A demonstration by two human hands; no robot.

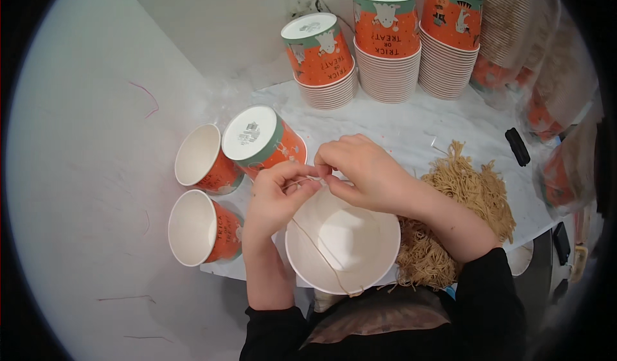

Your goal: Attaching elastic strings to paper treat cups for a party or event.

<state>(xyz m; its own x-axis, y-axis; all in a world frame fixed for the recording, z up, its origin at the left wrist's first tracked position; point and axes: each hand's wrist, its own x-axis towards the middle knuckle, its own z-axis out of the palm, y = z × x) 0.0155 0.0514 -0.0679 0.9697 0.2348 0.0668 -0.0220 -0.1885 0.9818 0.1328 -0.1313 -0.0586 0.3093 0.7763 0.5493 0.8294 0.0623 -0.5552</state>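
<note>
Two bare hands are working close together in the middle of the frame, over the upper rim of the open white-lined bucket (379, 239). Our left hand (276, 197) is pinching a thin tan cord (318, 248) between thumb and fingers; our right hand (360, 171) is pinching too, seemingly on the same cord, though its fingertips are hiding the exact spot. The cord's slack is trailing across the bucket's mouth to its lower rim. We seem to be doing fine fingertip work, so we are best gripping short, keeping tension light and leaving that slack untwisted. Right of centre, the tan cord pile (475, 187) is lying partly under our right forearm (443, 223); we should be minding snagged strands.
</note>
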